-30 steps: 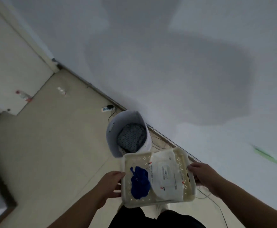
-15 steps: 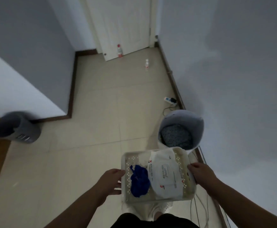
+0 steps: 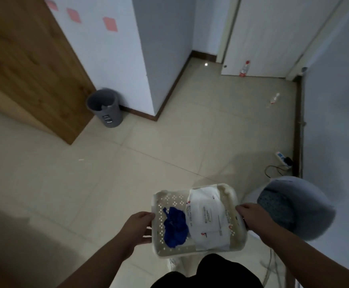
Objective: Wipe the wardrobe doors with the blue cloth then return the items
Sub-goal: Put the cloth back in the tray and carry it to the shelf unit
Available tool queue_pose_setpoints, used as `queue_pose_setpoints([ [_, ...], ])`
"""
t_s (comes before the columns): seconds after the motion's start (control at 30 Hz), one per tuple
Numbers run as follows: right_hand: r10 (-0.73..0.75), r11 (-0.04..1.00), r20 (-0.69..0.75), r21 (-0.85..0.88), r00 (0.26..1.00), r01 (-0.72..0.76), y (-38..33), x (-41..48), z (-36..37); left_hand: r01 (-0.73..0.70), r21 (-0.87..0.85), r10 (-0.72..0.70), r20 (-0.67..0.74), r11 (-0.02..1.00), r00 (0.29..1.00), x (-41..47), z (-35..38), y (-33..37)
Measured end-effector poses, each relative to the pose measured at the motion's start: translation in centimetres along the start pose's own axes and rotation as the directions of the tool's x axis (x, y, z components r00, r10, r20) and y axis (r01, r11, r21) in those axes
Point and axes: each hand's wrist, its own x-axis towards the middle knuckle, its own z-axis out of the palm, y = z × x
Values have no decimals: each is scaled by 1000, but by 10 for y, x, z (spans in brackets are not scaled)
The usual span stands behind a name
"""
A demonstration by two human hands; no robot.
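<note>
I carry a cream perforated basket (image 3: pixel 170 199) in front of my body, low in the view. My left hand (image 3: pixel 137 227) grips its left rim and my right hand (image 3: pixel 253 218) grips its right rim. Inside lie a crumpled blue cloth (image 3: pixel 174 229) on the left and a white packet (image 3: pixel 207 220) with printed text on the right. A wooden wardrobe side (image 3: pixel 24 59) stands at the upper left.
A grey bin (image 3: pixel 106 108) stands by the wooden panel. A grey laundry hamper (image 3: pixel 298 206) sits at my right by the wall. A power strip (image 3: pixel 282 160) with cable lies on the tiled floor. Two bottles (image 3: pixel 244 68) stand near a white door.
My view has swung left, away from the right wall, bringing the wooden panel and grey bin into sight. Both hands keep holding the basket in the same way.
</note>
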Motion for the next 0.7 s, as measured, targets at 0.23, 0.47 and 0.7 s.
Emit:
queue_pose_setpoints([
  [0.23,-150,963,151,-200,977,179,-67,22,39,3,-224,-56,-232,974,971,-19,-28,-42],
  [0.47,-207,887,341,-330,917,323,-123,53,84,-12,-433,-166,-371,901,913,-41,-30,-73],
  [0.7,-267,783,474,-401,839,475,-173,41,149,-54,-575,-252,-439,817,862,-66,-47,-104],
])
